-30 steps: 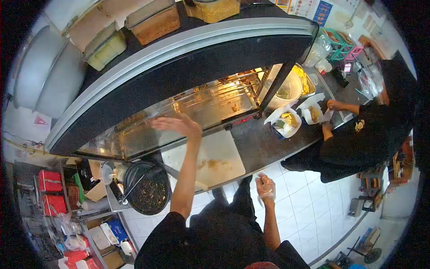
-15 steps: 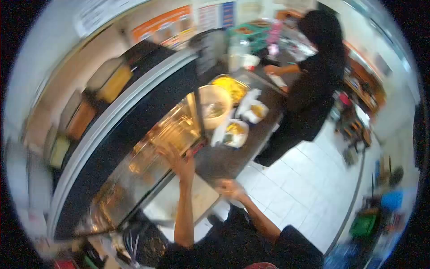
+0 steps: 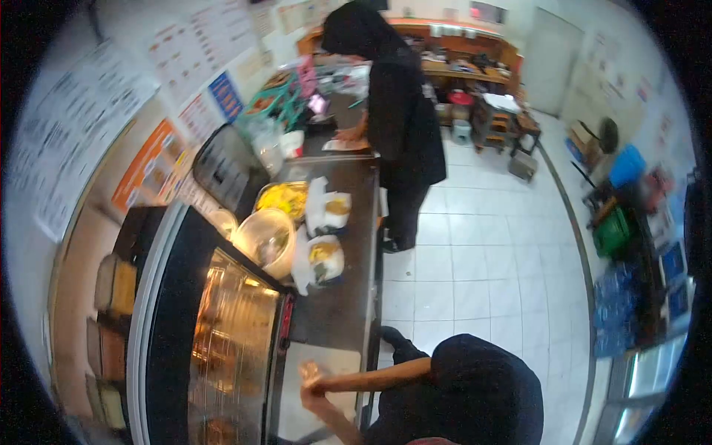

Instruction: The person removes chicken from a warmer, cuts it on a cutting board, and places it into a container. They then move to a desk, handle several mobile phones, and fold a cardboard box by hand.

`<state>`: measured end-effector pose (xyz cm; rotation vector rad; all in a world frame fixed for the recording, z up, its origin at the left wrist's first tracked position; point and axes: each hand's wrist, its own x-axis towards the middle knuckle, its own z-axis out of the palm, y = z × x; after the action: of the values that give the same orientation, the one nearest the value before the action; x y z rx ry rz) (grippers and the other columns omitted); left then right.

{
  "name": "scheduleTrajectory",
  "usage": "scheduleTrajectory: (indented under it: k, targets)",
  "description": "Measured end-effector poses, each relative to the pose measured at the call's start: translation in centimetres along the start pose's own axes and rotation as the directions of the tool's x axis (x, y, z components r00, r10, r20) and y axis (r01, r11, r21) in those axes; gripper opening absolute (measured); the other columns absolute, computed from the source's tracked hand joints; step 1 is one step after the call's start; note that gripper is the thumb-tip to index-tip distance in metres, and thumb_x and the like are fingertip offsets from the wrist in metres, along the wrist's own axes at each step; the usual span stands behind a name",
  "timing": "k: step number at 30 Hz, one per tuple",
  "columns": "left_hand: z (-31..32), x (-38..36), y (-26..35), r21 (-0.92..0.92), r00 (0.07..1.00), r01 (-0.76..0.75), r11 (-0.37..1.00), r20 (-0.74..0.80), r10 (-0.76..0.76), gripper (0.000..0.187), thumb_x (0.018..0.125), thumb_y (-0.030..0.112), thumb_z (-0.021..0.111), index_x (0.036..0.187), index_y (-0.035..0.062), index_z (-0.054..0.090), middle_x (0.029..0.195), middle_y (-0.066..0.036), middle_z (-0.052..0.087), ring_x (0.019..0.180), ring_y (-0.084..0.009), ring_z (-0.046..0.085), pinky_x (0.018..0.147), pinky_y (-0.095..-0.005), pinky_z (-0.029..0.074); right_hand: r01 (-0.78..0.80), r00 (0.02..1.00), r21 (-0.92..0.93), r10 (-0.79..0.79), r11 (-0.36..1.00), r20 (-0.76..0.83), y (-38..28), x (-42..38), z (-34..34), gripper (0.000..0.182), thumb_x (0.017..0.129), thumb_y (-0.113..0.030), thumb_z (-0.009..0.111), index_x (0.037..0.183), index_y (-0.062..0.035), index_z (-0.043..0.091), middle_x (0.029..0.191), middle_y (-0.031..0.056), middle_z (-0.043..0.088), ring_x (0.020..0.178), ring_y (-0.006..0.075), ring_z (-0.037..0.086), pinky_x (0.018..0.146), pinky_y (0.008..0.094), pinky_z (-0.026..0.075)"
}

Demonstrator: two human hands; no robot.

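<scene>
My right hand (image 3: 310,371) and my left hand (image 3: 314,397) are together over the pale board (image 3: 337,359) at the front of the dark counter, beside the glass display case (image 3: 233,334). The right hand looks whitish and shiny, perhaps from thin clear plastic. Motion blur hides the fingers of both hands and anything between them. Farther up the counter are two white food containers, a nearer one (image 3: 326,259) and a farther one (image 3: 337,209), a large round bowl (image 3: 265,241) and a tray of yellow food (image 3: 283,199).
A person in black (image 3: 404,111) stands at the counter's far end, one hand on it. Green baskets (image 3: 276,100) and a white cup (image 3: 291,144) stand there. A white tiled floor (image 3: 475,252) runs to the right; water bottles (image 3: 614,311) stand along the far right side.
The view has turned to the right. My left hand has left the display case's glass and come beside my right hand, and both are now over the pale board.
</scene>
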<state>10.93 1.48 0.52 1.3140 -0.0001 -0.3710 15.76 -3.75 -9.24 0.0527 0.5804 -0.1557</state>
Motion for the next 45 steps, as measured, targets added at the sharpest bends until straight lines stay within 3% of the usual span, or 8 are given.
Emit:
scheduleTrajectory:
  k: [26, 29, 31, 34, 39, 40, 43, 45]
  targets:
    - [-4.0, 0.4, -2.6, 0.004, 0.962, 0.203, 0.979, -0.187, -0.199, 0.068, 0.092, 0.056, 0.044, 0.125, -0.0032, 0.050, 0.130, -0.019, 0.047, 0.120, -0.0286, 0.046, 0.095, -0.0461, 0.039, -0.391, 0.841, 0.842, -0.227, 0.372, 0.491, 11.3, -5.6, -0.5, 0.047, 0.101, -0.042, 0.039, 0.131, -0.0084, 0.052, 0.125, 0.0102, 0.058, 0.117, 0.0256, 0.051, 0.110, 0.0481, 0.032]
    - [-7.9, 1.0, -3.8, 0.013, 0.915, 0.231, 0.973, -0.342, -0.213, 0.069, 0.092, 0.057, 0.044, 0.126, -0.0028, 0.049, 0.132, -0.020, 0.045, 0.122, -0.0287, 0.044, 0.096, -0.0464, 0.038, -0.477, 0.746, 0.779, -0.282, 0.406, 0.604, 10.9, -8.4, 0.3, 0.047, 0.102, -0.041, 0.034, 0.125, -0.0073, 0.057, 0.125, 0.0117, 0.059, 0.121, 0.0243, 0.051, 0.112, 0.0482, 0.031]
    - [-10.4, 1.3, -4.5, 0.001, 0.875, 0.246, 0.969, -0.431, -0.221, 0.070, 0.092, 0.057, 0.044, 0.127, -0.0026, 0.049, 0.134, -0.020, 0.044, 0.123, -0.0288, 0.044, 0.096, -0.0466, 0.038, -0.225, 0.439, 0.033, 0.071, 0.974, 0.896, 7.3, -9.2, 1.3, 0.043, 0.100, -0.038, 0.042, 0.127, -0.0078, 0.057, 0.124, 0.0115, 0.060, 0.121, 0.0243, 0.052, 0.110, 0.0471, 0.032]
    - [-13.8, 1.0, -5.6, -0.013, 0.822, 0.269, 0.963, -0.517, -0.237, 0.070, 0.091, 0.058, 0.044, 0.128, -0.0022, 0.048, 0.136, -0.020, 0.042, 0.124, -0.0289, 0.042, 0.096, -0.0468, 0.038, 0.568, 0.431, -0.793, 0.742, 0.218, 0.513, -0.9, -10.3, 2.8, 0.042, 0.098, -0.034, 0.054, 0.131, -0.0085, 0.057, 0.124, 0.0112, 0.062, 0.121, 0.0242, 0.054, 0.108, 0.0455, 0.035]
    - [-13.2, -2.6, -1.2, -0.090, 0.716, 0.411, 0.907, -0.584, -0.382, 0.074, 0.088, 0.056, 0.052, 0.136, 0.0020, 0.040, 0.142, -0.018, 0.033, 0.128, -0.0301, 0.035, 0.097, -0.0483, 0.037, 0.643, 0.760, -0.716, 0.347, -0.273, 0.550, -10.9, -16.8, 5.8, 0.043, 0.093, -0.027, 0.062, 0.128, -0.0031, 0.055, 0.119, 0.0203, 0.061, 0.113, 0.0345, 0.056, 0.098, 0.0421, 0.044]
    - [-19.3, -2.2, -6.2, 0.210, 0.855, 0.215, 0.954, -0.512, -0.080, 0.073, 0.088, 0.051, 0.057, 0.137, 0.0011, 0.035, 0.137, -0.019, 0.037, 0.119, -0.0281, 0.043, 0.097, -0.0464, 0.038, 0.645, 0.708, -0.596, 0.080, -0.479, 0.702, -12.3, -17.5, 5.4, 0.043, 0.092, -0.027, 0.062, 0.128, -0.0041, 0.056, 0.118, 0.0200, 0.062, 0.108, 0.0341, 0.060, 0.095, 0.0430, 0.046]
    - [-28.3, -1.1, -10.9, -0.553, 0.746, -0.062, 0.831, -0.579, -0.330, 0.059, 0.085, 0.025, 0.069, 0.135, 0.0063, 0.043, 0.128, -0.022, 0.049, 0.107, -0.0295, 0.053, 0.072, -0.0428, 0.052, 0.618, 0.722, -0.688, -0.071, -0.381, 0.688, -19.9, -23.6, 12.3, 0.036, 0.090, -0.020, 0.061, 0.121, 0.0004, 0.062, 0.117, 0.0213, 0.064, 0.107, 0.0361, 0.063, 0.094, 0.0412, 0.048]
    - [-26.6, -2.0, -11.1, 0.506, 0.759, 0.050, 0.861, -0.580, 0.296, 0.060, 0.079, 0.010, 0.073, 0.132, 0.0061, 0.045, 0.127, -0.025, 0.048, 0.102, -0.0289, 0.056, 0.064, -0.0386, 0.055, 0.599, 0.755, -0.756, -0.127, -0.265, 0.643, -23.6, -25.6, 14.2, 0.037, 0.090, -0.018, 0.061, 0.121, 0.0009, 0.061, 0.115, 0.0207, 0.065, 0.103, 0.0352, 0.064, 0.092, 0.0404, 0.050]
